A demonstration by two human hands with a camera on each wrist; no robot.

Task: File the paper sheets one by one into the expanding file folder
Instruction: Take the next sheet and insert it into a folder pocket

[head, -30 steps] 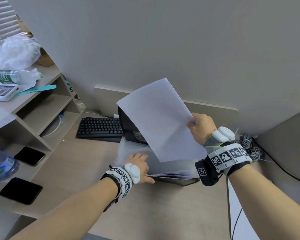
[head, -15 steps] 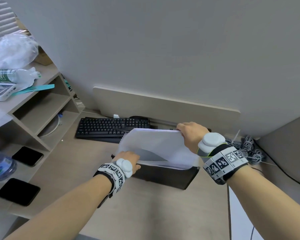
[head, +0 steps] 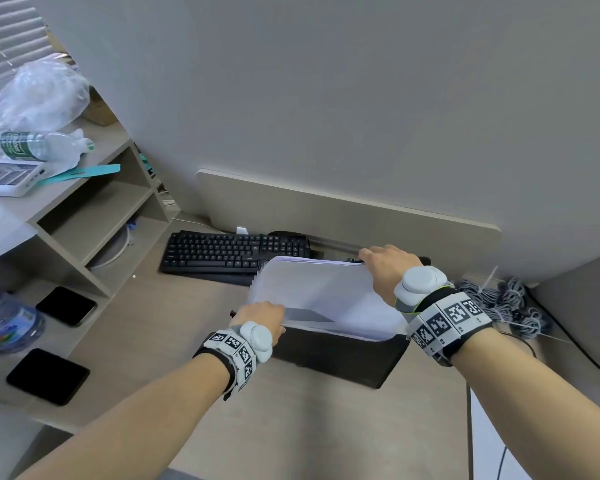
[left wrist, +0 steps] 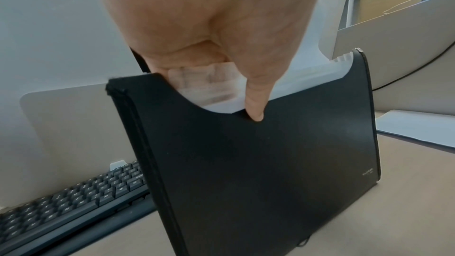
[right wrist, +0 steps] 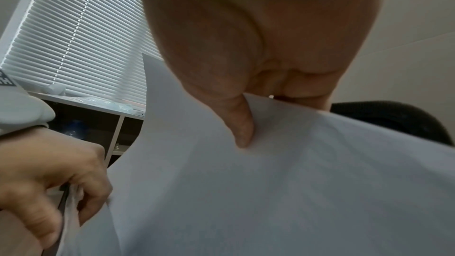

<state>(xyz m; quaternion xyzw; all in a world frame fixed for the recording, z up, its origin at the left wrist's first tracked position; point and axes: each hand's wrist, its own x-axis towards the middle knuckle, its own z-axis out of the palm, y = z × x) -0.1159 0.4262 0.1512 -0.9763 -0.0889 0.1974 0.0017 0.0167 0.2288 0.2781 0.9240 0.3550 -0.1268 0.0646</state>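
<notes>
Counter (head: 312, 403): carries black expanding file folder (head: 340, 355), standing at centre, near the keyboard (head: 236, 252); semi-rigid, light, likely tips.
Paper sheet (head: 323, 292): thin, floppy, part-entered; best held by top edge.
Left hand (head: 260, 318): grip pinches dividers.
Right hand (head: 385, 268): grip pinches sheet's far right corner.

Your left hand (head: 260, 318) grips the near left top edge of the black folder (head: 340, 356), which stands on the desk (head: 309, 420). Your right hand (head: 383, 268) pinches the far right corner of a white sheet (head: 323, 292) whose lower part sits down inside the folder. A black keyboard (head: 229, 252) lies just behind the folder. On the shelf (head: 84, 216) to the left lie two dark phones (head: 47, 375), a bottle (head: 32, 145) and a plastic bag (head: 39, 95). A grey cable bundle (head: 503, 303) lies right of your right wrist.
</notes>
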